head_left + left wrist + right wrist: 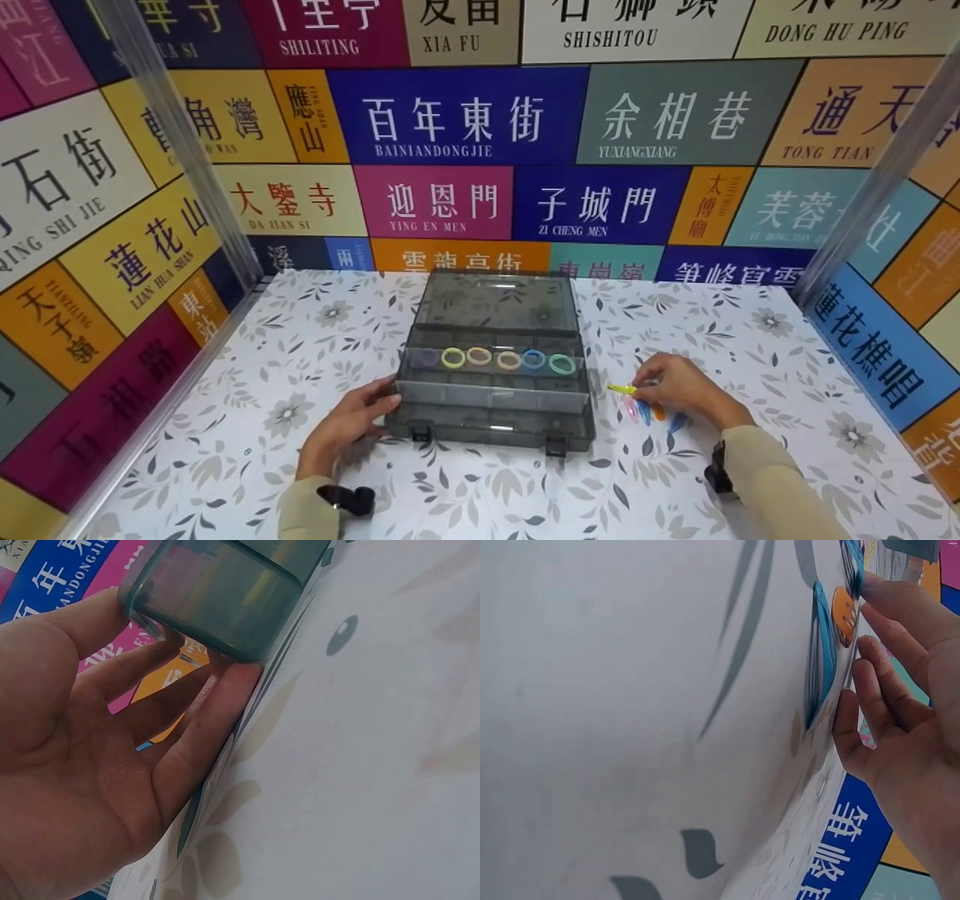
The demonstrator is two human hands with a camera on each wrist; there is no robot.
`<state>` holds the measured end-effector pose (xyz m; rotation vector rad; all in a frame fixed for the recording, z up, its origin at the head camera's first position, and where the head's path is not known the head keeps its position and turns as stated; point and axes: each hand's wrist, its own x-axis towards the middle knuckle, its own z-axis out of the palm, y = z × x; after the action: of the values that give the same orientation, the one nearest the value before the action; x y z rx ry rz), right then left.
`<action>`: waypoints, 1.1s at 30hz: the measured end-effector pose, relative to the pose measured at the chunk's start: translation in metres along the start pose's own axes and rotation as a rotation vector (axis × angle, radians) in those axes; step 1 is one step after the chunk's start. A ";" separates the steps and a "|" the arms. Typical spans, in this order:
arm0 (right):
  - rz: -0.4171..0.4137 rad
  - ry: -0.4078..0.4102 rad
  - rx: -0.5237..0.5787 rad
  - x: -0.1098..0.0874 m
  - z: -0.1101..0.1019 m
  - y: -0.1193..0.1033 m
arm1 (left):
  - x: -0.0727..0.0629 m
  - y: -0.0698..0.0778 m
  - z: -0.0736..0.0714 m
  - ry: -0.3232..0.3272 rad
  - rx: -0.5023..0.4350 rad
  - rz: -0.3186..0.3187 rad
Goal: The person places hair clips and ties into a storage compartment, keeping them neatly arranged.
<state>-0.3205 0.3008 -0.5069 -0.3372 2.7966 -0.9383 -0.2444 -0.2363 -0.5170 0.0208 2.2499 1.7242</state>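
Observation:
A smoky grey plastic storage case [491, 439] with its lid raised stands mid-table. Inside its raised clear-fronted part is a row of small coloured rings [534, 359]. My left hand [352, 420] holds the case's left side; in the left wrist view its thumb and fingers are at the corner of the case [225, 607]. Right of the case, my right hand [679, 390] pinches a yellow hair clip [621, 388] between thumb and fingertips. Under that hand lie several more clips, among them an orange clip [844, 616] and a blue clip [821, 656].
The table [225, 450] has a white cover with grey leaf prints. Colourful sign-patterned walls [457, 116] rise behind and at both sides, with clear corner strips [187, 150]. The case's lid [499, 300] leans back towards the rear wall.

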 end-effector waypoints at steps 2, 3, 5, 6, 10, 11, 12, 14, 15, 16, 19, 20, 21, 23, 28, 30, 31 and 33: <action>0.018 -0.002 -0.002 0.000 0.000 -0.001 | 0.000 0.000 0.000 0.001 -0.002 -0.002; 0.026 -0.003 -0.004 0.000 0.000 -0.002 | 0.000 -0.001 0.000 0.002 -0.001 -0.001; 0.039 -0.005 -0.010 0.000 0.001 -0.003 | 0.000 -0.001 0.000 0.001 0.000 0.001; 0.045 -0.003 -0.013 0.001 0.001 -0.003 | 0.000 0.000 0.001 0.001 -0.001 0.002; 0.032 0.005 -0.027 0.002 0.002 -0.003 | -0.001 0.000 0.001 0.009 0.006 0.002; 0.026 0.008 -0.030 0.002 0.003 -0.003 | -0.001 0.001 0.002 0.013 0.005 0.002; 0.019 0.010 -0.034 0.002 0.003 -0.004 | -0.001 0.001 0.002 0.018 0.002 -0.001; 0.009 0.015 -0.042 0.002 0.003 -0.003 | 0.000 0.001 0.002 0.024 -0.002 -0.004; 0.000 0.018 -0.047 0.002 0.003 -0.004 | 0.000 0.001 0.002 0.024 -0.002 -0.003; -0.006 0.022 -0.048 0.001 0.003 -0.004 | 0.000 0.001 0.002 0.022 -0.008 -0.006; 0.005 0.021 -0.032 0.000 0.001 -0.006 | 0.000 0.000 0.002 0.012 -0.011 -0.004; 0.014 0.018 -0.020 0.000 0.000 -0.007 | 0.000 0.000 0.001 0.009 -0.009 -0.003; 0.021 0.015 -0.009 0.000 -0.001 -0.009 | 0.000 0.000 0.001 0.007 -0.006 -0.004; 0.023 0.013 0.008 0.000 -0.004 -0.013 | 0.000 0.000 0.001 0.008 -0.006 -0.004; -0.087 0.050 0.008 0.005 -0.008 -0.028 | 0.001 -0.001 0.000 0.010 -0.009 0.006; -0.136 0.074 0.003 0.007 -0.009 -0.035 | 0.002 -0.001 0.000 0.005 -0.012 0.018; -0.151 0.086 0.001 0.008 -0.008 -0.039 | 0.002 -0.002 0.001 0.003 -0.012 0.029; -0.172 0.100 -0.004 0.010 -0.008 -0.046 | 0.002 -0.002 0.001 0.001 -0.014 0.036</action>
<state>-0.3251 0.2670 -0.4740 -0.5537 2.8972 -1.0123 -0.2459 -0.2359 -0.5201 0.0571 2.2516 1.7579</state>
